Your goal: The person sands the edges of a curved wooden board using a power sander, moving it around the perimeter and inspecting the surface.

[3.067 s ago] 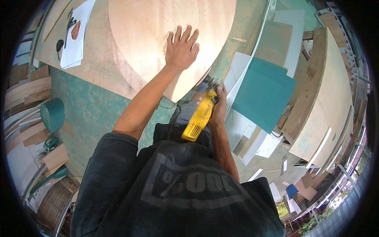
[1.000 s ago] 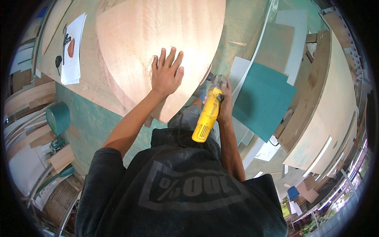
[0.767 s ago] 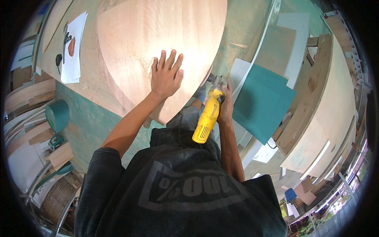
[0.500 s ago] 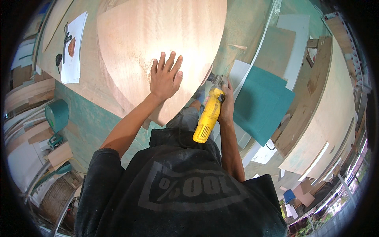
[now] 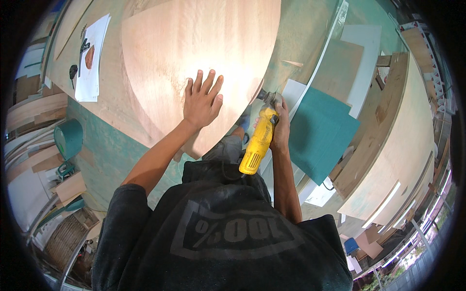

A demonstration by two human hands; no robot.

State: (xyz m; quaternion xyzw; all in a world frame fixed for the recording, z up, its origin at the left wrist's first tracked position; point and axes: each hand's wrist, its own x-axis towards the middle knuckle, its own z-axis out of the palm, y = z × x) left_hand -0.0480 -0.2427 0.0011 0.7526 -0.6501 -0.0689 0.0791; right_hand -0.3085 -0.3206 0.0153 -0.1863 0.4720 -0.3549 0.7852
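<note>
A large, pale plywood panel (image 5: 208, 39) with a curved edge lies in front of me. My left hand (image 5: 201, 104) rests flat on it, fingers spread, beside a little sawdust. At the panel's right edge, my right hand (image 5: 280, 123) is wrapped round a yellow angle grinder (image 5: 258, 140). The grinder's body hangs slanting down toward me, and its dark metal head (image 5: 268, 96) is up at the curved edge. Its disc is seen nearly edge-on against the wood, and whether it touches cannot be made out.
White paper sheets (image 5: 94, 63) with a small brown piece and dark items lie on the board at left. A green bucket (image 5: 68, 139) stands on the floor at left. To the right are a green sheet (image 5: 320, 131) and a long curved plywood piece (image 5: 388, 160).
Both hands keep nearly the same places, the left flat on the panel, the right round the angle grinder. The whole view has shifted slightly.
</note>
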